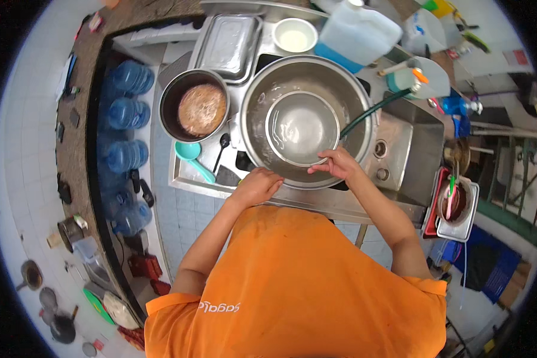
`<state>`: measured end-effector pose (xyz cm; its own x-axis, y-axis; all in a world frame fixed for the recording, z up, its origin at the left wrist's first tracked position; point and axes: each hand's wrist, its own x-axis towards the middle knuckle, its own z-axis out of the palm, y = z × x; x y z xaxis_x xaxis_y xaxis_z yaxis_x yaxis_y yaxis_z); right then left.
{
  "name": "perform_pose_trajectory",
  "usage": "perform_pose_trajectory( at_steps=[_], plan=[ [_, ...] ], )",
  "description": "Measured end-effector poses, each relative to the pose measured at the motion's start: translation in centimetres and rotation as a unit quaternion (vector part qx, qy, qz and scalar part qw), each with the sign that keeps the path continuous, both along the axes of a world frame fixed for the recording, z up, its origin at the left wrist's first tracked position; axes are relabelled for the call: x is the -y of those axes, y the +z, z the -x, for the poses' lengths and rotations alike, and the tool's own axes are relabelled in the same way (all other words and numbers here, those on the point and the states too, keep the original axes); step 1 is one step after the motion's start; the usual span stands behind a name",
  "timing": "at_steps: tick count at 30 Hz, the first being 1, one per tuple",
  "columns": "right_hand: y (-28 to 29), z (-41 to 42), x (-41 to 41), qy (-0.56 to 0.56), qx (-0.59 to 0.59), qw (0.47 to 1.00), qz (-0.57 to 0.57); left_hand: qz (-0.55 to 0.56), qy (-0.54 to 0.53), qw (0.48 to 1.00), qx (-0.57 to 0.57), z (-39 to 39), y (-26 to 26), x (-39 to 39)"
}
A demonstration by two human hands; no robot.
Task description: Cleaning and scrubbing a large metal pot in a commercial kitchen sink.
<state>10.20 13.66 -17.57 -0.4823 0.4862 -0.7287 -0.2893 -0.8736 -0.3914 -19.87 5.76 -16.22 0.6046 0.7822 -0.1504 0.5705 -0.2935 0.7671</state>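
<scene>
A large metal basin (353, 85) stands before me with water in it. Inside it sits a smaller metal bowl (302, 127). My right hand (335, 164) is at that bowl's near right rim, thumb and fingers about the edge. My left hand (260, 184) rests at the near left rim of the basin, fingers loosely curled; whether it grips the rim I cannot tell. A green hose (376, 108) runs from a tap into the basin. To the left stands a metal pot (201, 109) with brownish liquid.
A turquoise ladle (189, 151) and a black spoon (224, 141) lie near the pot. Behind are a lidded metal tray (229, 47), a white bowl (295, 35) and a plastic jug (360, 33) of blue liquid. The steel sink (396, 150) is at the right.
</scene>
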Motion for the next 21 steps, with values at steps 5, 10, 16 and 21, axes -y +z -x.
perform_pose_trajectory(
  at_steps=[5, 10, 16, 21],
  plan=[
    [6.3, -3.4, 3.8, -0.124, 0.031, 0.991, -0.030, 0.051, -0.078, 0.994, -0.053, -3.0, -1.0, -3.7],
    [7.3, -9.6, 8.0, -0.254, 0.020, 0.966, -0.035, 0.060, -0.129, 0.974, -0.174, -4.6, -9.0, -5.7],
    [5.8, -17.8, 11.7, -0.451, 0.093, 0.884, -0.088, 0.126, -0.174, 0.951, -0.224, -4.9, -15.8, -6.1],
    [3.9, -23.5, 12.8, -0.523, 0.122, 0.840, -0.077, 0.148, -0.162, 0.952, -0.214, -5.4, -15.1, -6.2]
  ],
)
